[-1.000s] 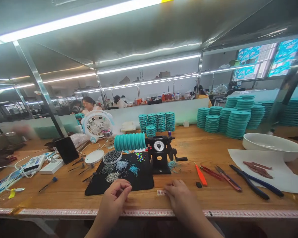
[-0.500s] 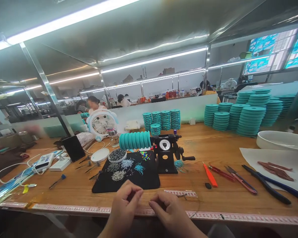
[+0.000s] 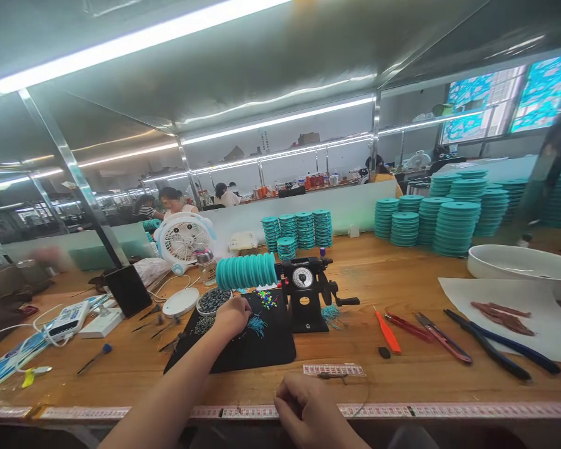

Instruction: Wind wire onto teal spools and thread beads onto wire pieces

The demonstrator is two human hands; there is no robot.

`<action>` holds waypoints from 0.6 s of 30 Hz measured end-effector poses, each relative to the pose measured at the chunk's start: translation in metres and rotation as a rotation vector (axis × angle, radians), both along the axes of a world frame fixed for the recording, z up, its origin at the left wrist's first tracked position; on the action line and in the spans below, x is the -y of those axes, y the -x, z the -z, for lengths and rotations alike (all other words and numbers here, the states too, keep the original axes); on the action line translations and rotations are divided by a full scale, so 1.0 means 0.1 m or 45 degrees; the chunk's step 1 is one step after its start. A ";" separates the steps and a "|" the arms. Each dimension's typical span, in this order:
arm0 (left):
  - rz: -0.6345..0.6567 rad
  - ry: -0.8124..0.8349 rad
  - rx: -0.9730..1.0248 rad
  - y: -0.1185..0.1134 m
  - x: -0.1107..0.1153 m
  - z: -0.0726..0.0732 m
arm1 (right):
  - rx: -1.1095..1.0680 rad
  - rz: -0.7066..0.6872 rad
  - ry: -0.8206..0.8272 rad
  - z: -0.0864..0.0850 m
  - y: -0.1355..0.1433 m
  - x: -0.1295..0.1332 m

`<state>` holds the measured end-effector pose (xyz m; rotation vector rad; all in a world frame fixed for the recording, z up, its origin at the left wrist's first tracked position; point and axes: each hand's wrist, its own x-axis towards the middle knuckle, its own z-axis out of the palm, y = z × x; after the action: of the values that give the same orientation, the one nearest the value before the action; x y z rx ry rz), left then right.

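Note:
My left hand [image 3: 234,316] reaches over the black mat [image 3: 266,349], back of the hand up, above the small loose parts. Its fingertips are hidden, and the hand covers the pale clear pieces and the silvery ones. Beside it lie a bunch of short turquoise strands [image 3: 257,325], multicoloured beads [image 3: 266,300] and a white dish of dark grey beads [image 3: 214,301]. My right hand [image 3: 308,405] stays at the table's front edge, thumb and fingers closed together. What they pinch is too small to make out. A thin dark line [image 3: 367,393] hangs over the edge right of it.
Behind the mat stands a black hand-cranked winder [image 3: 303,299] carrying turquoise spools [image 3: 246,270]. To the right lie an orange-handled tool [image 3: 388,332], tweezers [image 3: 444,340] and dark-handled pliers [image 3: 500,349]. Stacked turquoise spools [image 3: 455,227] and a white bowl [image 3: 518,265] stand farther back.
My left hand has left my right hand's side and moved forward and up-left over the piles on the mat. My right hand stays near the edge. The view has shifted slightly.

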<state>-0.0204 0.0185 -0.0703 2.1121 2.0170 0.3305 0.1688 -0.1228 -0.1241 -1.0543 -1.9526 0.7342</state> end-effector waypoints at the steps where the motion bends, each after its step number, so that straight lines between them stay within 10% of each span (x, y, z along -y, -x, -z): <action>1: -0.012 -0.004 0.021 -0.01 0.00 0.00 | 0.003 0.004 -0.004 0.00 0.00 0.00; 9: -0.086 -0.099 0.520 -0.09 0.34 -0.12 | -0.122 -0.013 0.086 0.03 0.00 -0.03; 18: -0.049 -0.131 0.805 -0.20 0.98 0.08 | -0.365 -0.037 0.374 -0.13 -0.06 -0.05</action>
<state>-0.0006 -0.0792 -0.0779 1.7136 1.6830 0.9827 0.1753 -0.1179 -0.1114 -1.0265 -1.6502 1.1483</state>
